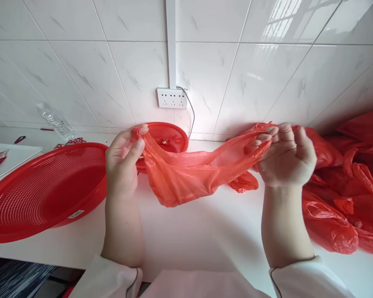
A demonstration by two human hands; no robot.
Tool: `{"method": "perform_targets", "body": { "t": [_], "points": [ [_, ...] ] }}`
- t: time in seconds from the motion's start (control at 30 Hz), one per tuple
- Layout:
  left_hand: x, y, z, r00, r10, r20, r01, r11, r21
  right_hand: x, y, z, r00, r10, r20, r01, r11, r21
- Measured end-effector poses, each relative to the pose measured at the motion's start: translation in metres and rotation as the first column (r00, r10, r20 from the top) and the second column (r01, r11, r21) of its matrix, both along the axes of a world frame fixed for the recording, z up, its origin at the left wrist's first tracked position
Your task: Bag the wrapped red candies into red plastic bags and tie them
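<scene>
A thin red plastic bag [183,178] sags between two bare hands, above the middle of the white table [192,244]. The left hand [122,159] pinches one end between thumb and fingertips; the right hand [282,157] grips the other end with its fingers, thumb raised clear. Behind the bag — near the table's far edge — a small red basket [180,138] is partly hidden. A large red basket [65,182] stands toward the left end, just beside the left forearm. A clear bottle [56,122] lies near the far edge, close to the far left corner, and filled red bags [329,219] crowd the right end.
</scene>
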State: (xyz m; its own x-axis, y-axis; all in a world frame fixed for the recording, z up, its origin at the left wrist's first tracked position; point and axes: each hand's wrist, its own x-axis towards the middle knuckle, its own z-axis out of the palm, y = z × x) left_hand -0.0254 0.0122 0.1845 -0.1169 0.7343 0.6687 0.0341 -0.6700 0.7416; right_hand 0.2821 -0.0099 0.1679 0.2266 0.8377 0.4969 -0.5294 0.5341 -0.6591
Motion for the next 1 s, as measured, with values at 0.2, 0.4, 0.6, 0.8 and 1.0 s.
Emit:
{"method": "perform_targets", "body": {
  "t": [0.2,0.4,0.6,0.8,1.0],
  "points": [
    [0.039,-0.012,-0.009,0.870,-0.467,-0.158,0.414,0.866,-0.281,-0.050,0.001,0.010,0.858,-0.339,0.385,0.173,0.898,0.404],
    [0.073,-0.020,-0.017,0.742,-0.587,-0.323,0.482,0.802,-0.353,-0.088,0.001,0.017,0.561,-0.437,0.703,-0.110,0.803,0.586],
    [0.058,-0.012,-0.014,0.832,-0.532,-0.156,0.380,0.752,-0.539,-0.079,0.012,-0.026,0.752,-0.108,0.650,-0.015,0.983,0.180],
    [0.056,-0.006,-0.016,0.749,-0.651,-0.128,0.464,0.651,-0.600,-0.067,0.015,-0.036,0.727,0.142,0.672,-0.184,0.983,-0.008],
    [0.054,0.001,-0.017,0.735,-0.677,0.042,0.532,0.536,-0.655,-0.047,0.017,-0.032,0.792,0.075,0.607,-0.212,0.964,0.158]
  ]
}}
